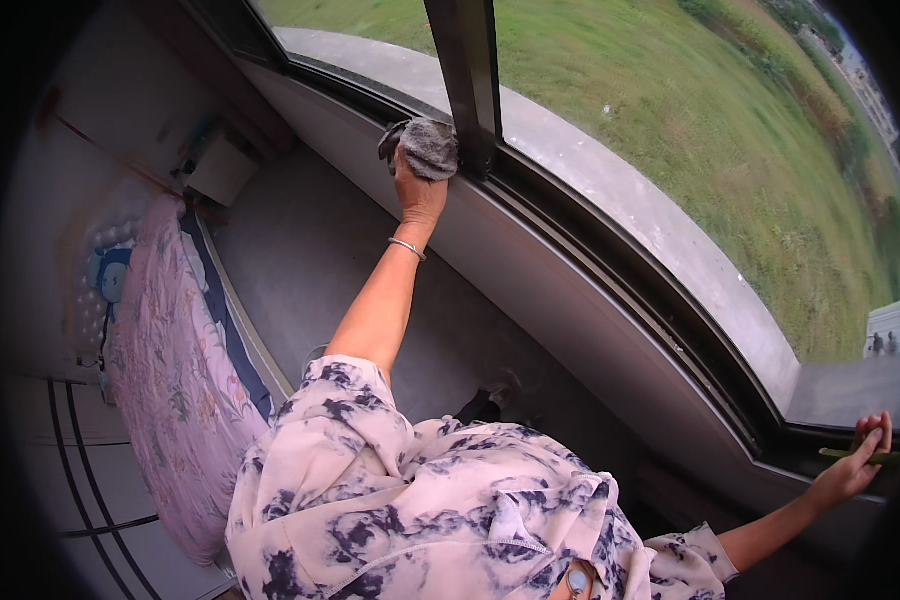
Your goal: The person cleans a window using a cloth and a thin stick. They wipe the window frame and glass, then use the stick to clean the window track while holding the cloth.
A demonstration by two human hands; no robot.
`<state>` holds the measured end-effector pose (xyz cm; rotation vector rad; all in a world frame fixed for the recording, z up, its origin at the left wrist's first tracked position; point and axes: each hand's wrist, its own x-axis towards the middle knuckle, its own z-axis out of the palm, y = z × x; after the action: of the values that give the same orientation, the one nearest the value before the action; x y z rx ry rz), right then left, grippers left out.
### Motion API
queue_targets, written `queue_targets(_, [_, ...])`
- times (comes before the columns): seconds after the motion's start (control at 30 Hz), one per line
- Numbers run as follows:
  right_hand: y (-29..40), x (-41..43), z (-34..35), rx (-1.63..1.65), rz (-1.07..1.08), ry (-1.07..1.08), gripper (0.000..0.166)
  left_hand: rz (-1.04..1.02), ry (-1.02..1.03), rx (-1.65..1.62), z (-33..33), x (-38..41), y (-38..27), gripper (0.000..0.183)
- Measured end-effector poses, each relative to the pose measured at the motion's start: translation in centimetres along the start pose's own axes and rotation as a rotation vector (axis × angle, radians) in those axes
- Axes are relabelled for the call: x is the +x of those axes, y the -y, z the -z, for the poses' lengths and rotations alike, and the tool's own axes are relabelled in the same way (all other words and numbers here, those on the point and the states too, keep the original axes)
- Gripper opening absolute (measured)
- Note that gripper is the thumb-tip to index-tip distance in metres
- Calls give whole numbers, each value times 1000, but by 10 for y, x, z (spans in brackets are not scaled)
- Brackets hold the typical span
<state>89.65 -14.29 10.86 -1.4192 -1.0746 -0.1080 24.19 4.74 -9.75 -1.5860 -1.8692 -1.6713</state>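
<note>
My left hand (420,184) holds a bunched grey cloth (429,148) against the lower part of the dark window frame (474,90), where the upright bar meets the sill track. A metal bangle (407,248) circles that wrist. Far to the right, my right hand (866,454) is raised beside the window's other end, its fingers closed round a thin green strip or stick (840,453); what it is exactly cannot be told. Between the two hands runs the window's bottom track (607,240), with small light specks in it.
Beyond the window lie a grey concrete ledge (645,232) and grass. Below the sill is a pale wall (540,300). A bed with a pink floral cover (172,375) stands at the left, near a small white cabinet (221,169) and a white panelled surface with black stripes (97,480).
</note>
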Motion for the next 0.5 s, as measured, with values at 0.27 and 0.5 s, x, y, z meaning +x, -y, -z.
queue_targets(0.27, [7, -3, -2, -58, 38, -32, 29, -285, 32, 34, 4, -70, -120, 65])
queue_targets(0.5, [1, -1, -6, -6, 47, -18, 29, -404, 109, -241, 16, -72, -191, 60])
